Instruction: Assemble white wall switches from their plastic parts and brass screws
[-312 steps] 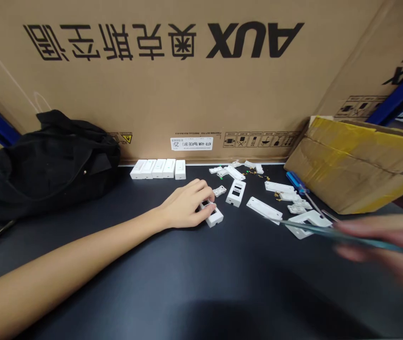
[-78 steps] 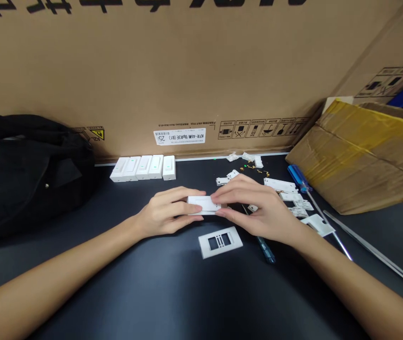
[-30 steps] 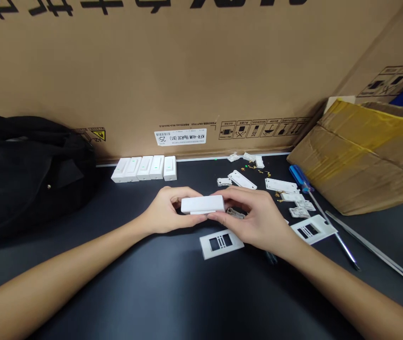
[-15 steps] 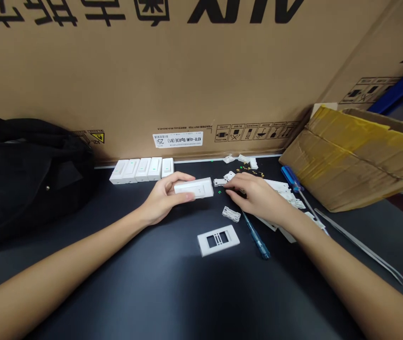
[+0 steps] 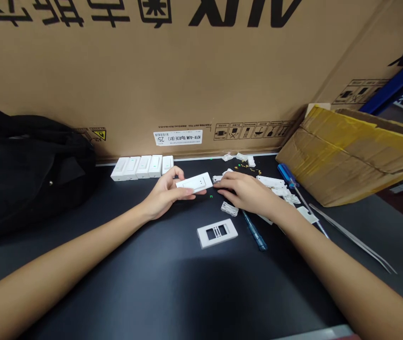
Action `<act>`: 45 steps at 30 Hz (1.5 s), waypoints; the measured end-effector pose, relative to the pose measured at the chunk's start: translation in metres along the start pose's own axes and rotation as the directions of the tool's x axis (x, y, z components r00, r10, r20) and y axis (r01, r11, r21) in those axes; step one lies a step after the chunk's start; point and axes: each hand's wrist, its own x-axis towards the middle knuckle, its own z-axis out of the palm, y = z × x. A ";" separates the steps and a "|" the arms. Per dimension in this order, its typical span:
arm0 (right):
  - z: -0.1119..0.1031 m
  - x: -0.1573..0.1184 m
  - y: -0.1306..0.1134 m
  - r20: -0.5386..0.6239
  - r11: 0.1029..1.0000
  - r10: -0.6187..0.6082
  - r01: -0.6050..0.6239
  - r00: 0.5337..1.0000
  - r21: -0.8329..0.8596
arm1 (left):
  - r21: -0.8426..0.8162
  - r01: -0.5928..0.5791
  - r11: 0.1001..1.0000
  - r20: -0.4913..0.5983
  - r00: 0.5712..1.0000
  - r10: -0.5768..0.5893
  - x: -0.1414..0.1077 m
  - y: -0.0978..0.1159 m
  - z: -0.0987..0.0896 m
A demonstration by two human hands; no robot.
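A white plastic housing [image 5: 193,182] sits tilted in a person's left hand [image 5: 164,191], gripped between thumb and curled fingers just above the black bench top [image 5: 81,264]. The right hand [image 5: 245,191] lies palm down just to the housing's right, its fingers extended toward a small white plastic part [image 5: 217,179]; whether it has hold of anything cannot be told from this view. Behind the housing and to its left, five matching white housings [image 5: 141,167] stand in a row against an AUX carton [image 5: 133,80] (its label reads KFR-46W/BpR3E). In front of the housing lies a white frame plate [image 5: 217,233] with rectangular openings. To its right are a small white bracket [image 5: 229,208], a slim blue screwdriver [image 5: 254,230], scattered brass screws [image 5: 244,166], a larger blue-handled screwdriver [image 5: 288,175] and long steel tweezers [image 5: 352,238]. Well to its left sits a black cloth bag [image 5: 27,170].
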 end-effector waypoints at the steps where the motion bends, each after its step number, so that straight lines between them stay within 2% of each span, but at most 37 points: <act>1: -0.001 0.001 -0.001 0.007 1.000 -0.004 0.004 1.000 0.008 | -0.002 -0.002 1.000 -0.005 1.000 0.002 0.000 0.000 0.000; 13: -0.001 0.011 -0.015 0.039 0.995 -0.063 0.060 0.997 0.080 | 0.037 -0.033 0.999 -0.029 0.999 0.034 0.003 -0.004 -0.003; 21: 0.000 0.017 -0.029 0.041 0.999 0.003 -0.005 0.999 0.050 | 0.078 -0.030 0.997 -0.073 0.997 0.036 0.005 -0.007 -0.004; 28: -0.007 0.009 -0.025 -0.023 0.995 0.061 -0.059 0.998 0.078 | 0.091 -0.063 0.994 -0.047 0.997 0.067 0.002 -0.007 -0.004; 31: -0.014 0.003 -0.025 -0.103 0.972 0.095 -0.070 0.990 0.225 | 0.193 -0.111 0.975 -0.035 0.992 0.119 0.001 -0.008 -0.004; 34: -0.018 0.002 -0.030 -0.220 0.900 0.164 -0.054 0.962 0.434 | 0.327 -0.157 0.932 -0.032 0.984 0.177 -0.002 -0.008 -0.001; 37: -0.016 0.004 -0.039 -0.337 0.834 0.271 -0.045 0.902 0.550 | 0.413 -0.200 0.888 -0.014 0.974 0.226 -0.005 -0.009 0.002; 40: -0.010 0.007 -0.048 -0.419 0.807 0.340 -0.032 0.842 0.590 | 0.415 -0.223 0.882 -0.002 0.969 0.246 -0.008 -0.008 0.004; 45: 0.000 0.009 -0.058 -0.488 0.802 0.387 -0.025 0.782 0.597 | 0.366 -0.264 0.893 0.038 0.962 0.269 -0.010 -0.007 0.004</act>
